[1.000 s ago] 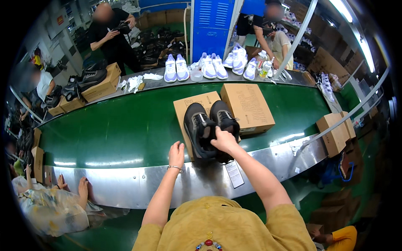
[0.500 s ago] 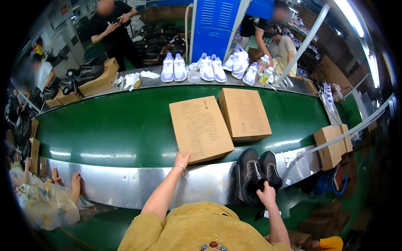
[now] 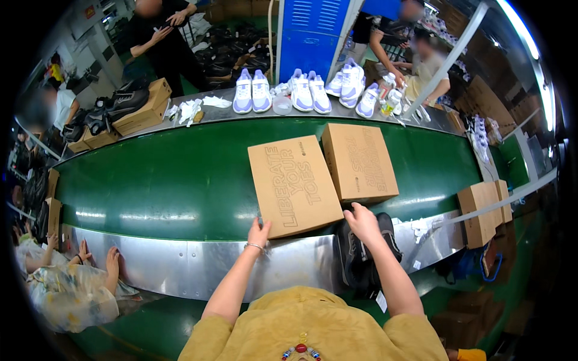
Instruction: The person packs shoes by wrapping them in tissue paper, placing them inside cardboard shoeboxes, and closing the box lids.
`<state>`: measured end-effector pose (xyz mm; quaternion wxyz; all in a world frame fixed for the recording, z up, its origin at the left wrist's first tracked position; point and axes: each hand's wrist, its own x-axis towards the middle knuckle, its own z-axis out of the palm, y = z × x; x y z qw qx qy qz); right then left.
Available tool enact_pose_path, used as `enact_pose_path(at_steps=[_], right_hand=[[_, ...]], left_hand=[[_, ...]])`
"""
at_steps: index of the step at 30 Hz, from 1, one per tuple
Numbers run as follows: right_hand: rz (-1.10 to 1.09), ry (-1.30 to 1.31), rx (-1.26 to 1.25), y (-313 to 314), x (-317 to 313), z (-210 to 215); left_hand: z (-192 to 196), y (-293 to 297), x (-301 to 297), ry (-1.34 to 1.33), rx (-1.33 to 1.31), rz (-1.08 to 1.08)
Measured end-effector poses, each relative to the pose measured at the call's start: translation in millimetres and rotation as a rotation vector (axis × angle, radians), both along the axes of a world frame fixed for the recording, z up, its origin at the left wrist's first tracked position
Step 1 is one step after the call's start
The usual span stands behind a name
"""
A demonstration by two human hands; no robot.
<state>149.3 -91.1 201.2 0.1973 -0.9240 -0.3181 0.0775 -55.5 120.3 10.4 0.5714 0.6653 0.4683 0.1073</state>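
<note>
A closed brown shoebox [image 3: 295, 183] with outlined lettering on its lid lies slightly turned across the green belt's near edge. My left hand [image 3: 259, 233] grips its near left corner, thumb and fingers at the edge. My right hand [image 3: 364, 224], fingers apart and holding nothing, reaches to the box's near right corner. Beneath that hand and forearm stands a pair of black shoes [image 3: 347, 249] on the metal ledge, partly hidden, a white tag hanging below. A second brown shoebox [image 3: 360, 162] sits against the first one's right side.
The green belt [image 3: 150, 174] runs between my metal ledge [image 3: 198, 265] and a far shelf with white-and-purple sneakers [image 3: 252, 93]. More cartons [image 3: 478, 213] stand at the right, beside a metal rail. Another person's hands [image 3: 112, 263] rest on the ledge at the left; other people stand beyond.
My right hand has let go of the black shoes and moved up and left to the shoebox's near right corner. My left hand stays at its near left corner.
</note>
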Motion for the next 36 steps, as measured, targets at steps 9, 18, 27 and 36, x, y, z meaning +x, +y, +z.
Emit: enact_pose_path(at_steps=[9, 18, 27, 36], right_hand=[[0.061, 0.658, 0.103, 50, -9, -81], [0.229, 0.352, 0.422, 113, -85, -17], [0.544, -0.021, 0.445, 158, -166, 4], [0.313, 0.559, 0.457, 181, -123, -37]], left_hand=[[47, 25, -24, -0.101, 0.097, 0.085], [85, 77, -76, -0.100, -0.140, 0.106], [55, 65, -104, -0.166, 0.446, 0.022], [67, 64, -99, -0.261, 0.347, 0.079]])
